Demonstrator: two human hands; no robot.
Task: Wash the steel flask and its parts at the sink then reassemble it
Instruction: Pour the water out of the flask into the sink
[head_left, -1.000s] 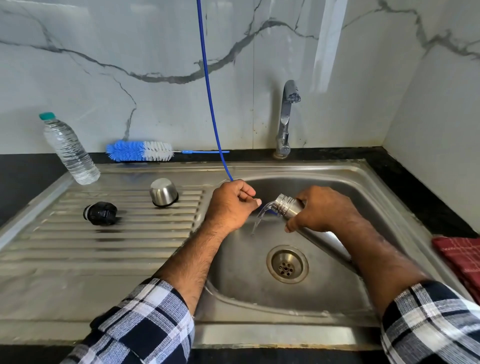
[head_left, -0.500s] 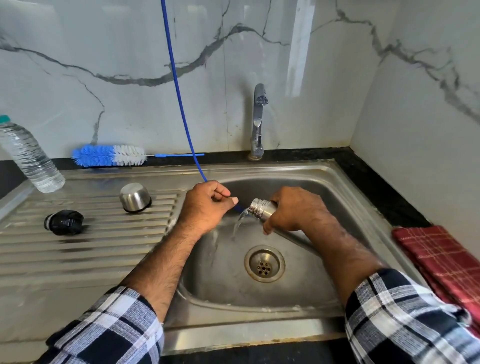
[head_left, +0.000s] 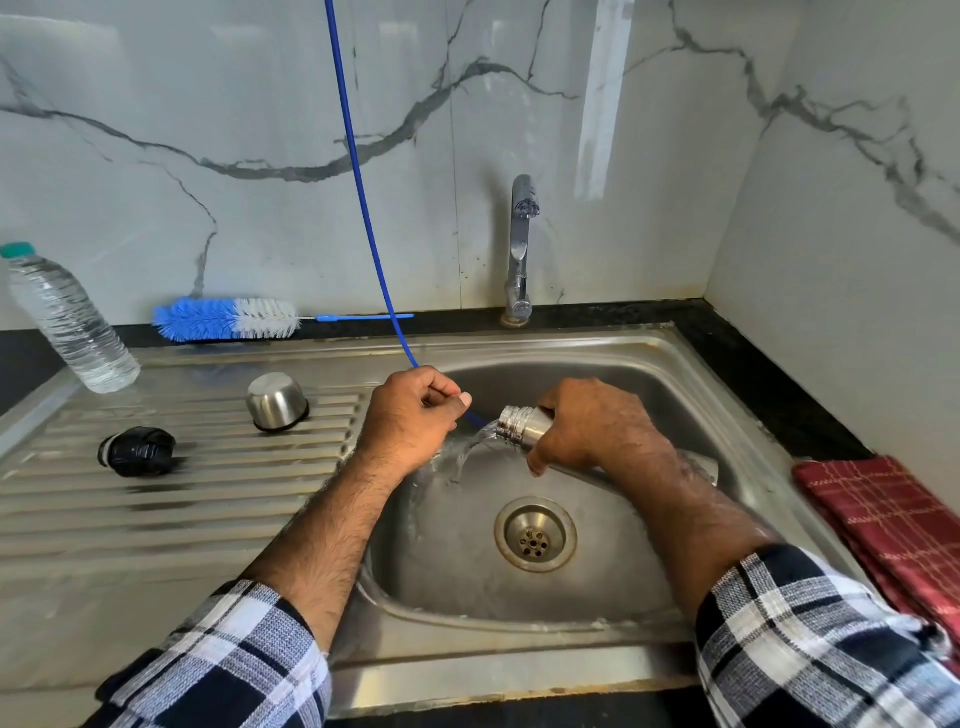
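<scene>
My right hand (head_left: 587, 426) grips the steel flask (head_left: 519, 427) near its threaded neck and holds it tipped sideways over the sink bowl (head_left: 649, 374). Water pours from its mouth to the left. My left hand (head_left: 410, 415) holds the thin blue hose (head_left: 358, 187), which hangs down from above; its end sits just left of the flask's mouth. The steel cup lid (head_left: 276, 401) stands upside down on the drainboard (head_left: 156, 519). The black stopper (head_left: 137, 451) lies left of it.
A blue and white bottle brush (head_left: 228, 319) lies on the counter behind the drainboard. A plastic water bottle (head_left: 67, 322) stands at the far left. The tap (head_left: 521, 249) is behind the bowl. A red checked cloth (head_left: 893, 525) lies at the right.
The view has shifted a little; both hands keep their hold. Water keeps pouring from the tipped flask into the bowl.
</scene>
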